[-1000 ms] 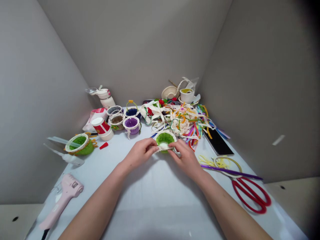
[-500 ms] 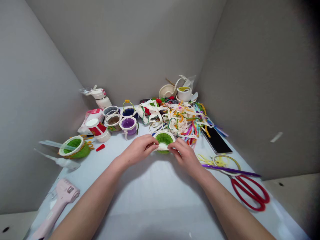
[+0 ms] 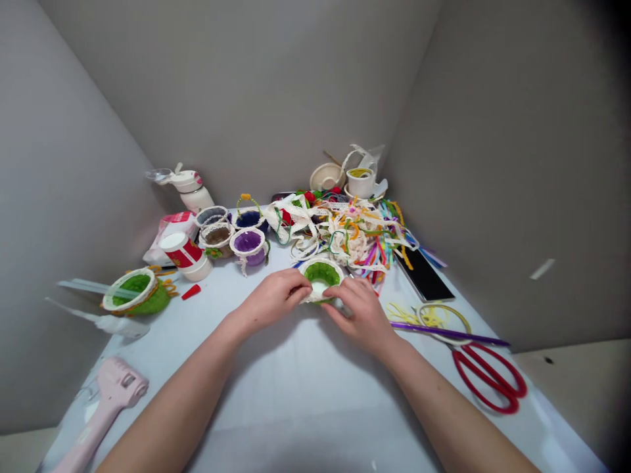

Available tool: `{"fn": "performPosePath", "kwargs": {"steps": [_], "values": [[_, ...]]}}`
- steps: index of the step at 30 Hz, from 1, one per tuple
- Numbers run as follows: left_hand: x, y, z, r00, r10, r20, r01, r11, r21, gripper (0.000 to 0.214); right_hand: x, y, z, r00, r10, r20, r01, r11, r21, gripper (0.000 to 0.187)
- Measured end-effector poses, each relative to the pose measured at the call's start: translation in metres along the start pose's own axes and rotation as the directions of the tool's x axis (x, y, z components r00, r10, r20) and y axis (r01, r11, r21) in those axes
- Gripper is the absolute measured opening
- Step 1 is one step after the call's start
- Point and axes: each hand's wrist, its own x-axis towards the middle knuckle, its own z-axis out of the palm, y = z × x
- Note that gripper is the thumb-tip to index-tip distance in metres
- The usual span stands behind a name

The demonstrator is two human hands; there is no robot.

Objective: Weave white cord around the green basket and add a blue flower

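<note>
A small green basket point(image 3: 321, 271) with a white lace-like rim and a pale bottom is between my hands at the middle of the table. My left hand point(image 3: 277, 297) pinches its rim at the near left. On the near right, the fingers of my right hand point(image 3: 359, 309) hold the rim, with the thumb lower, against the outside. Part of the near wall is hidden behind my fingers. Just beyond the basket lies a heap of white lace and coloured strips point(image 3: 352, 230).
At left stand a green basket with glue sticks point(image 3: 148, 299), a pink glue gun point(image 3: 111, 394), a red-and-white cup point(image 3: 182, 253) and several small baskets, one purple point(image 3: 249, 243). To the right are a phone point(image 3: 424, 276), a purple stick point(image 3: 453, 334) and red-handled scissors point(image 3: 488, 378).
My right hand has shifted slightly left along the rim, its thumb now lower on the basket's near side. My left hand keeps its pinch. The whole view has turned a little.
</note>
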Motion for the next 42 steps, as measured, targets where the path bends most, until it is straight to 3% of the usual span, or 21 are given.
{"fn": "performPosePath", "kwargs": {"steps": [13, 20, 24, 31, 35, 38, 42], "values": [[-0.002, -0.001, 0.01, 0.996, -0.046, -0.079, 0.052, 0.996, 0.077, 0.02, 0.0, 0.003, 0.005, 1.0, 0.019, -0.011, -0.02, 0.993, -0.114, 0.011], [0.0, -0.007, 0.01, 0.971, -0.183, -0.151, 0.161, 0.976, -0.148, 0.015, 0.0, 0.004, 0.005, 1.0, 0.02, -0.001, -0.02, 0.994, -0.108, 0.013], [0.001, -0.013, 0.01, 0.962, -0.21, -0.174, 0.156, 0.947, -0.28, 0.014, -0.001, 0.004, 0.005, 1.0, 0.027, -0.004, -0.027, 0.995, -0.101, 0.014], [0.002, -0.03, 0.018, 0.969, -0.097, -0.227, 0.02, 0.947, -0.32, 0.014, -0.001, 0.004, 0.006, 0.999, 0.036, -0.007, -0.037, 0.996, -0.083, 0.014], [0.0, -0.029, 0.024, 0.923, -0.041, -0.383, -0.075, 0.956, -0.285, 0.012, 0.0, 0.004, 0.005, 0.999, 0.039, -0.008, -0.04, 0.997, -0.072, 0.014], [-0.006, -0.024, 0.03, 0.864, 0.061, -0.5, -0.122, 0.988, -0.091, 0.012, 0.0, 0.004, 0.004, 0.999, 0.048, -0.01, -0.049, 0.996, -0.071, 0.014], [-0.01, -0.019, 0.037, 0.873, 0.257, -0.415, -0.178, 0.959, 0.22, 0.013, 0.0, 0.005, 0.004, 0.999, 0.047, -0.009, -0.047, 0.996, -0.075, 0.013]]}}
